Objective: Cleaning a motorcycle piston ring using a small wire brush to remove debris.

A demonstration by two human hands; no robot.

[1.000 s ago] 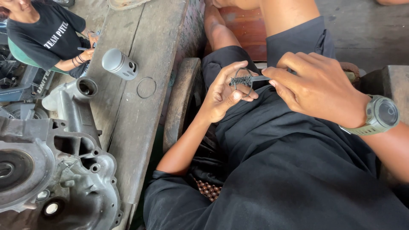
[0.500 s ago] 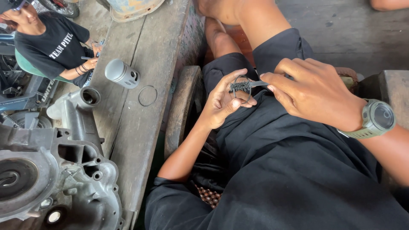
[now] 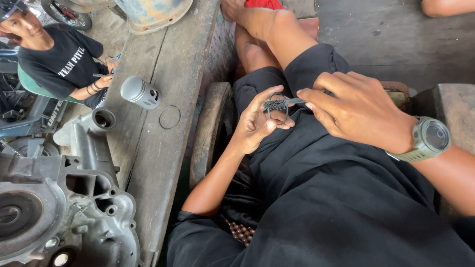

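Note:
My left hand (image 3: 257,123) pinches a thin metal ring (image 3: 277,108) between thumb and fingers, over my lap in black clothes. My right hand (image 3: 356,111), with a green watch on the wrist, holds a small dark wire brush (image 3: 279,104) whose bristles lie across the ring. On the wooden bench to the left lie a grey metal piston (image 3: 140,92) on its side and another thin ring (image 3: 169,117), both away from my hands.
A grey engine casing (image 3: 64,207) fills the lower left on the wooden bench (image 3: 163,59). Another person in a black shirt (image 3: 59,62) sits at the upper left. A rusty round vessel (image 3: 148,12) stands at the bench's far end.
The view has shifted, so bench and hands sit lower in the frame. Both hands stay together with ring and brush; the brush has moved slightly against the ring.

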